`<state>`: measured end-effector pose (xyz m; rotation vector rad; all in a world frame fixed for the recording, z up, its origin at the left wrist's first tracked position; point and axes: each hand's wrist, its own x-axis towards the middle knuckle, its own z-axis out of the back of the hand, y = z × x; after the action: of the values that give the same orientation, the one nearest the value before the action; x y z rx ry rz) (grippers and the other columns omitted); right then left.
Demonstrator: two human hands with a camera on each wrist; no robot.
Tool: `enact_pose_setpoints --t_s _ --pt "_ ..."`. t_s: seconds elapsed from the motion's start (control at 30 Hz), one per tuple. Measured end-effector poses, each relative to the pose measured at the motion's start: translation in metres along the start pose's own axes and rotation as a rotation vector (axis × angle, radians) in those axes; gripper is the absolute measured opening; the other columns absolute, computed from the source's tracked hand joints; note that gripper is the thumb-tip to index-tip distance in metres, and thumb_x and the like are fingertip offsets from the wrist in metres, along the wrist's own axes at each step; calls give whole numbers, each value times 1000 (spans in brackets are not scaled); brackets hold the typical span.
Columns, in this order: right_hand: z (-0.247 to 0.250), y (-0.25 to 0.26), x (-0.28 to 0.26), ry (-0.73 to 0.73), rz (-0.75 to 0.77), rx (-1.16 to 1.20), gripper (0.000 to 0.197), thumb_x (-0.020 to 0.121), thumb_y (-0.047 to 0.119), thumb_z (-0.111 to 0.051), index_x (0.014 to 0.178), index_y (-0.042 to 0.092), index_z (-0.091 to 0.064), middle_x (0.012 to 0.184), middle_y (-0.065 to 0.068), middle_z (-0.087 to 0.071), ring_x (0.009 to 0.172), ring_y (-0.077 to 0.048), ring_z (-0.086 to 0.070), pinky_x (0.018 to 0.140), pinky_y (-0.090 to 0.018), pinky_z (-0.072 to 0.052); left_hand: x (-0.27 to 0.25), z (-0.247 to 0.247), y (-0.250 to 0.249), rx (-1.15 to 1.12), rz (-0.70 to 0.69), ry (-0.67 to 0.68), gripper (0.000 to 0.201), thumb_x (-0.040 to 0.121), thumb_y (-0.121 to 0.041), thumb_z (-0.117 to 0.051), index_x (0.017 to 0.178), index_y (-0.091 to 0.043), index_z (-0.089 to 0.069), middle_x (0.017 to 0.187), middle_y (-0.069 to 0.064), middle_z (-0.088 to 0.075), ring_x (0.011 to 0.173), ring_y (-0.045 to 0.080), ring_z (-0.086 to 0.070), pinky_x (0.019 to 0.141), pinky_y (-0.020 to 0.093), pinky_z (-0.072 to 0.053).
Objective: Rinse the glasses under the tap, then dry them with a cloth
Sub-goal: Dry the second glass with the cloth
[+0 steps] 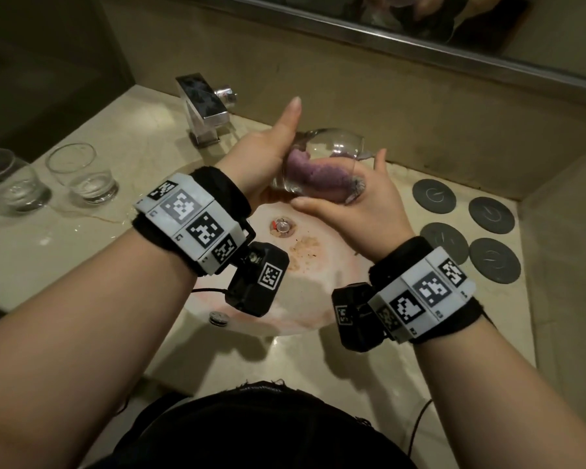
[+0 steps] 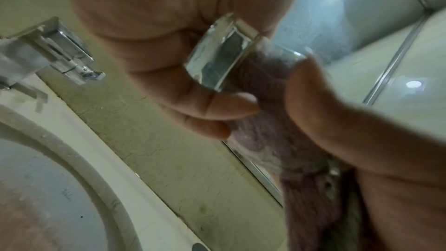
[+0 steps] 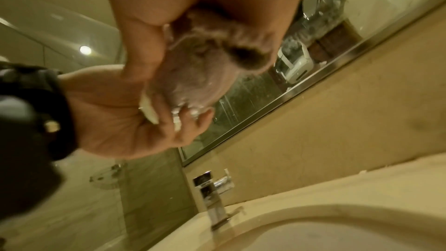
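Over the sink, a clear glass [image 1: 335, 143] lies on its side between both hands. My left hand [image 1: 268, 154] grips its thick base [image 2: 217, 54], fingers curled round it and thumb sticking up. A purple cloth [image 1: 318, 174] is stuffed into the glass through its mouth. My right hand [image 1: 369, 204] holds the bunched cloth [image 3: 200, 68] at the rim, with its thumb on the glass's edge and its fingers beneath. Two more clear glasses [image 1: 82, 174] [image 1: 6, 181] stand upright on the wet counter at the left. The square chrome tap [image 1: 203, 106] has no water running.
The round basin [image 1: 305, 265] below the hands is stained reddish near its drain. Several dark round coasters [image 1: 433, 194] lie on the counter at the right. A mirror [image 1: 487, 22] runs along the back wall, and a side wall closes the counter's right end.
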<state>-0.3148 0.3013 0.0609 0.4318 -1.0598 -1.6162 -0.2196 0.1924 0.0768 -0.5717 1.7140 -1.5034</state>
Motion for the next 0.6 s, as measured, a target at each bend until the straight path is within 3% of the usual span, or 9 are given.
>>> enact_pose_setpoints --t_s 0.07,0.1,0.17,0.23,0.33,0.37,0.43,0.5,0.6 --pt "-6 1 -2 -45 -73 127 27 69 43 -78 91 37 -64 85 23 -69 108 -2 -61 119 -46 -2 1 -2 1 56 -30 1 58 89 -65 -38 95 -11 -60 82 3 -67 81 18 -68 69 32 -55" --pt "-7 4 -2 -57 -138 283 32 70 37 -78 98 30 -68 90 14 -72 105 -7 -64 115 -49 -24 1 -3 2 132 -86 -4 55 90 -63 -37 99 -11 -56 85 3 -64 79 13 -67 67 29 -54" --pt "-2 8 0 -34 -308 717 34 72 15 -74 104 10 -67 88 -1 -74 87 -14 -70 83 -33 -55 -1 -6 5 370 -301 -37 39 97 -48 -37 104 -12 -49 83 -2 -56 66 -5 -58 57 11 -46" --pt "4 9 2 1 -467 1059 28 71 5 -64 99 1 -65 77 -7 -73 69 -16 -70 60 -23 -56 -1 -3 6 558 -529 -18 29 98 -41 -39 105 -14 -45 82 -12 -48 70 -7 -51 59 3 -39" --pt "9 9 4 -12 -484 908 15 80 4 -66 94 5 -65 74 -8 -72 58 -27 -67 42 -26 -52 5 6 9 595 -570 99 30 91 -45 -35 104 -19 -41 86 -13 -48 80 2 -52 68 10 -43" --pt "9 7 6 -34 -430 741 20 76 11 -73 95 10 -67 81 -7 -73 66 -34 -67 46 -35 -55 7 7 8 534 -497 124 30 91 -46 -33 106 -21 -40 89 -10 -49 81 5 -54 67 14 -46" --pt "9 8 7 -60 -284 491 33 67 18 -82 96 22 -67 94 -1 -72 90 -28 -69 84 -52 -54 6 7 4 258 -252 149 41 94 -55 -24 109 -23 -44 99 0 -55 88 18 -61 66 26 -52" --pt "10 6 7 -14 -108 321 33 65 29 -82 94 30 -65 94 9 -72 98 -9 -67 110 -58 -29 3 7 -2 34 23 231 68 91 -67 -13 115 -17 -53 105 8 -64 96 27 -66 67 32 -55" --pt "14 -2 8 30 -14 110 27 70 29 -80 88 34 -61 84 25 -64 95 7 -60 118 -47 4 1 10 -3 -9 146 334 90 84 -76 -12 119 -8 -59 85 8 -69 65 16 -64 49 21 -48"
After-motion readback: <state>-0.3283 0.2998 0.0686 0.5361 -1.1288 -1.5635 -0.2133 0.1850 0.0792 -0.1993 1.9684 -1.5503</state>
